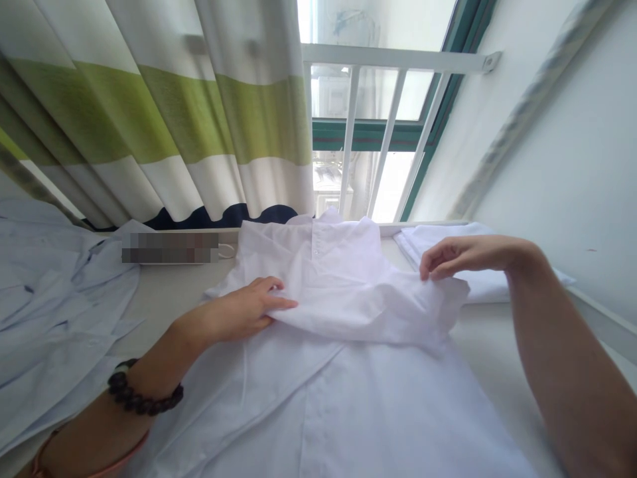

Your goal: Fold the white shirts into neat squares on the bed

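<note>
A white buttoned shirt [378,392] lies spread in front of me, its collar end toward the window. A sleeve [348,312] is folded across its upper part in loose creases. My left hand [253,304], with a dark beaded bracelet on the wrist, grips the left end of this fold, its index finger stretched over the cloth. Near the right end, my right hand [445,257] is bent down at the wrist, thumb and fingers pinching the sleeve cloth. The fingertips of my right hand are partly hidden.
Loose white garments [44,318] are heaped at the left. Folded white cloth [485,285] lies at the right, beside the wall [587,172]. A green-and-cream curtain [174,113] and a white window railing [393,60] stand behind the pale work surface [164,289].
</note>
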Demonstrator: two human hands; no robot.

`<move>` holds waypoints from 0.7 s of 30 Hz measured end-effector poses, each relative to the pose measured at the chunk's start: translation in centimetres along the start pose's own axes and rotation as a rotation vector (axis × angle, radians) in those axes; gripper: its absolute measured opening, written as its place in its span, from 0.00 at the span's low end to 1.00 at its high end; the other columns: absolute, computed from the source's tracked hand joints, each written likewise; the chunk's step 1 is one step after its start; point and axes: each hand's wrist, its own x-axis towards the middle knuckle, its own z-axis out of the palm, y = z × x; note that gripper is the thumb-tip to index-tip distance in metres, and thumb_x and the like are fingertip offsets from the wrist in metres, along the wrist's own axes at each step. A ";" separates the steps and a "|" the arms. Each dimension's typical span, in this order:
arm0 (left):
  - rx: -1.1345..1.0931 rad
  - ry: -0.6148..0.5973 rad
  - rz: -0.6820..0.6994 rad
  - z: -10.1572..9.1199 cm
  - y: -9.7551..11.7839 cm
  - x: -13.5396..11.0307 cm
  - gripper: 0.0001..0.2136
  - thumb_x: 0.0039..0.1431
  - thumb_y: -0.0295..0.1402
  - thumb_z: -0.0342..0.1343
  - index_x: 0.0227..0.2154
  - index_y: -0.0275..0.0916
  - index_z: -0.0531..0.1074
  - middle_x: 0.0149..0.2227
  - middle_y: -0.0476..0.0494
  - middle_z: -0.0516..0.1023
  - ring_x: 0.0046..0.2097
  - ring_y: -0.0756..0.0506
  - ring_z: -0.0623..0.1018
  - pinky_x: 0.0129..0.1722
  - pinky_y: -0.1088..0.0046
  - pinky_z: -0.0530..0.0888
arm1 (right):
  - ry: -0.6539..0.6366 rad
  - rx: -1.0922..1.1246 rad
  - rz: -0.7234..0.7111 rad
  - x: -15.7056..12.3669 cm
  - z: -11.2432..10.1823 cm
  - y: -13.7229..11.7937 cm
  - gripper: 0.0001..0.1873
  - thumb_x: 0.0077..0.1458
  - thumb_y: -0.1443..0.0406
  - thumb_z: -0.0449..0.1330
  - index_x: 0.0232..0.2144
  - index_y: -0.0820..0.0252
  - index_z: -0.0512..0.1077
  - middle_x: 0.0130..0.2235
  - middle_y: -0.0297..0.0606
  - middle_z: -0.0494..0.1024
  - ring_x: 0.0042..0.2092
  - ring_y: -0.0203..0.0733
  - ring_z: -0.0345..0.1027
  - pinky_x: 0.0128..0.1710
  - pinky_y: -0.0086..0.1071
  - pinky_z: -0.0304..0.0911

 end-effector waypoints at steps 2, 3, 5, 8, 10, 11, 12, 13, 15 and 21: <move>-0.018 0.028 -0.010 -0.6 0.2 0.0 0.17 0.58 0.29 0.47 0.44 0.48 0.77 0.43 0.41 0.72 0.43 0.43 0.75 0.45 0.69 0.70 | 0.022 0.023 0.000 -0.1 -0.1 0.2 0.16 0.44 0.53 0.65 0.30 0.59 0.76 0.32 0.37 0.73 0.34 0.41 0.66 0.30 0.28 0.62; -0.043 0.020 -0.023 -0.9 0.3 0.0 0.16 0.58 0.30 0.46 0.40 0.46 0.79 0.38 0.43 0.72 0.39 0.45 0.75 0.42 0.71 0.71 | 0.039 0.043 0.004 -0.4 -0.1 0.3 0.15 0.45 0.54 0.64 0.30 0.59 0.75 0.30 0.36 0.72 0.32 0.39 0.64 0.27 0.27 0.60; -0.115 -0.037 -0.035 -1.6 0.2 -0.3 0.16 0.56 0.29 0.46 0.40 0.46 0.78 0.36 0.45 0.73 0.37 0.46 0.75 0.39 0.73 0.70 | 0.055 0.080 0.013 -1.1 0.0 0.5 0.12 0.46 0.56 0.64 0.29 0.59 0.73 0.28 0.34 0.69 0.29 0.35 0.60 0.24 0.26 0.56; -0.184 -0.176 -0.081 -2.1 -0.3 -1.0 0.24 0.50 0.27 0.48 0.49 0.50 0.74 0.31 0.50 0.73 0.33 0.47 0.74 0.32 0.76 0.68 | -0.005 0.068 0.036 -1.8 0.6 1.2 0.10 0.47 0.59 0.63 0.28 0.60 0.72 0.26 0.32 0.66 0.27 0.32 0.56 0.23 0.25 0.53; -0.201 -0.252 -0.124 -2.2 -0.6 -1.3 0.27 0.48 0.28 0.48 0.53 0.51 0.70 0.26 0.52 0.70 0.27 0.48 0.71 0.26 0.77 0.65 | -0.070 0.029 0.081 -1.5 1.4 1.9 0.10 0.47 0.60 0.62 0.30 0.61 0.71 0.26 0.31 0.65 0.26 0.32 0.56 0.24 0.25 0.53; -0.212 -0.278 -0.133 -2.3 -0.8 -1.4 0.26 0.48 0.29 0.49 0.53 0.51 0.70 0.24 0.53 0.68 0.26 0.48 0.70 0.25 0.77 0.64 | -0.109 0.022 0.113 -1.3 1.9 2.2 0.10 0.46 0.61 0.63 0.32 0.61 0.71 0.26 0.31 0.66 0.26 0.32 0.56 0.25 0.25 0.53; -0.226 -0.294 -0.133 -2.3 -0.9 -1.4 0.25 0.49 0.30 0.49 0.53 0.50 0.70 0.25 0.53 0.68 0.26 0.48 0.70 0.25 0.77 0.64 | -0.145 0.027 0.143 -1.0 2.4 2.6 0.12 0.45 0.61 0.63 0.33 0.61 0.71 0.27 0.30 0.66 0.27 0.32 0.57 0.25 0.25 0.54; -0.242 -0.301 -0.128 -2.4 -1.0 -1.4 0.23 0.50 0.32 0.49 0.52 0.48 0.71 0.26 0.52 0.70 0.27 0.48 0.71 0.26 0.77 0.66 | -0.172 0.042 0.161 -0.8 2.9 2.9 0.14 0.44 0.61 0.63 0.35 0.61 0.71 0.28 0.31 0.67 0.28 0.33 0.59 0.27 0.26 0.56; -0.245 -0.241 -0.128 -2.2 -1.2 -1.1 0.19 0.55 0.37 0.49 0.50 0.46 0.71 0.33 0.49 0.74 0.33 0.46 0.74 0.32 0.76 0.70 | -0.184 0.087 0.165 -0.4 3.7 3.5 0.20 0.43 0.59 0.64 0.40 0.59 0.69 0.32 0.32 0.68 0.32 0.35 0.63 0.29 0.26 0.59; -0.067 0.175 -0.200 1.6 -2.6 1.5 0.28 0.64 0.48 0.37 0.62 0.40 0.58 0.64 0.40 0.59 0.65 0.39 0.57 0.63 0.59 0.54 | -0.081 0.062 0.173 -1.0 4.4 3.8 0.33 0.39 0.59 0.67 0.48 0.54 0.61 0.40 0.33 0.69 0.38 0.39 0.66 0.37 0.29 0.63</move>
